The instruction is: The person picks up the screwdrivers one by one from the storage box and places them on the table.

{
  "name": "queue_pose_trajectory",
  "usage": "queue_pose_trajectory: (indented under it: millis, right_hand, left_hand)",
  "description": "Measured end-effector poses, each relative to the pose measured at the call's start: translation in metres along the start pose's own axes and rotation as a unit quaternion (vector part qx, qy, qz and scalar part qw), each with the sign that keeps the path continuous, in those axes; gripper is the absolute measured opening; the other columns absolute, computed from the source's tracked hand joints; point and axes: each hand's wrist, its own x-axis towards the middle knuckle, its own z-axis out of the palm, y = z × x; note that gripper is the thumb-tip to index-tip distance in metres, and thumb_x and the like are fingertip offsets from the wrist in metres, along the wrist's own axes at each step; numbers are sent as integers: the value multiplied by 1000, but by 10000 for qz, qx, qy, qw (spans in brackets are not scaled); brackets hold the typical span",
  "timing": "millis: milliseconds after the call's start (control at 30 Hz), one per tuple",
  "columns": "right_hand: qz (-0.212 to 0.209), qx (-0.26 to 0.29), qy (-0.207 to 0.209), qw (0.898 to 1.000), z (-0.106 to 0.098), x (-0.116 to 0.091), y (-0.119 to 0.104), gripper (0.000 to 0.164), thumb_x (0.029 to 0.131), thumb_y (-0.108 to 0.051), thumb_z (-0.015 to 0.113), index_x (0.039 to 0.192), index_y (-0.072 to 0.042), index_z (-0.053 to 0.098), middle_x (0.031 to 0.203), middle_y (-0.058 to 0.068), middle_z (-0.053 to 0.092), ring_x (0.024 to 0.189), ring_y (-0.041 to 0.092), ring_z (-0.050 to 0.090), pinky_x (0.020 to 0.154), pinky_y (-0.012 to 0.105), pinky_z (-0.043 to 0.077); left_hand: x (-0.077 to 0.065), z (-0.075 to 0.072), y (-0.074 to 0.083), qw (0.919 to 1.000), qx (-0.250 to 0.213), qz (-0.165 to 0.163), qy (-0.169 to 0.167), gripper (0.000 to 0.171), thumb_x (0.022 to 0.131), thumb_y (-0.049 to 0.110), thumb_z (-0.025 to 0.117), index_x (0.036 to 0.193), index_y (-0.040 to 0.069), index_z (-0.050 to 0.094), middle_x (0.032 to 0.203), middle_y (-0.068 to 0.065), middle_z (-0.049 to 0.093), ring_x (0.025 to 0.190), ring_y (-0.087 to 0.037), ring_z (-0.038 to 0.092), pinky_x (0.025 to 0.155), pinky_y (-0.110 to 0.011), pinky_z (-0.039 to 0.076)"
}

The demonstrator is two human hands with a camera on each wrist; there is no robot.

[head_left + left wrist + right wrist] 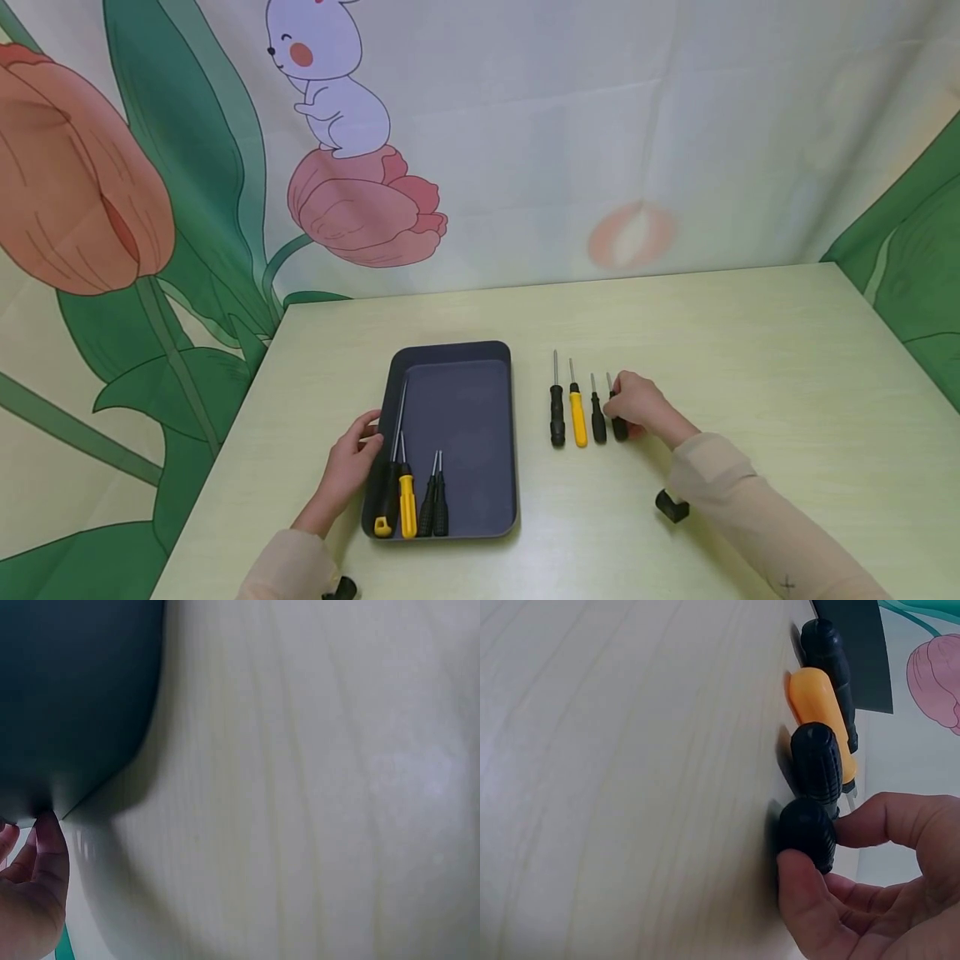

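Observation:
In the head view, my right hand (637, 402) pinches the black handle of a small screwdriver (619, 427), the rightmost of a row lying on the table. The right wrist view shows thumb and fingers around this screwdriver's handle (807, 831). To its left lie another small black screwdriver (597, 425), a yellow-handled screwdriver (578, 418) and a larger black screwdriver (557, 415). My left hand (347, 463) holds the left edge of a dark tray (515, 467). Inside the tray's left part lie a long black-and-yellow screwdriver (388, 492), a yellow one (407, 504) and two small black ones (432, 506).
The pale wooden table (757, 358) extends to the right of the screwdrivers. Behind it hangs a curtain (525, 150) printed with tulips and a rabbit. Each wrist carries a small black device, such as this one (672, 506) under the right sleeve.

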Motion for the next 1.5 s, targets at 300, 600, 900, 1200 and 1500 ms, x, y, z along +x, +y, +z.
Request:
queue_pose_trajectory:
  millis: [300,600,900,1200,1500]
  right_hand:
    - [33,-8,-80,10000,0,3,4,26,78,-10,57,96,1,42,81,11,49,54,18,48,43,24,44]
    - [14,-45,-74,10000,-1,0,3,26,78,-11,57,96,0,43,77,10,49,52,18,50,43,25,44]
    - [-18,-73,-40,10000,-2,-2,2,27,77,-11,57,97,1,43,76,10,49,53,17,48,43,25,44]
    - [-86,-1,-41,10000,-2,-5,2,29,77,-10,57,98,1,43,77,11,49,52,18,49,44,26,45]
    - [167,162,-166,9996,-13,-4,2,36,79,-13,56,108,2,40,76,10,47,56,18,50,50,26,47]
  left_hand:
    - [1,0,-2,10000,-22,-52,-39,41,92,14,39,132,11,36,124,-20,48,107,-33,50,88,-46,41]
    - [1,1,-3,9999,-84,-80,-45,40,92,15,39,132,11,36,124,-20,48,107,-33,49,89,-46,41]
    - [0,1,-3,10000,-73,-55,-37,40,92,14,39,132,11,36,125,-20,47,108,-33,49,89,-46,41]
    - [0,1,-3,10000,-74,-41,-48,41,92,15,39,132,11,36,125,-20,47,108,-33,49,89,-46,41]
    - [0,0,-1,9999,-53,-57,-71,41,92,14,38,133,11,35,125,-20,46,108,-34,48,90,-47,40]
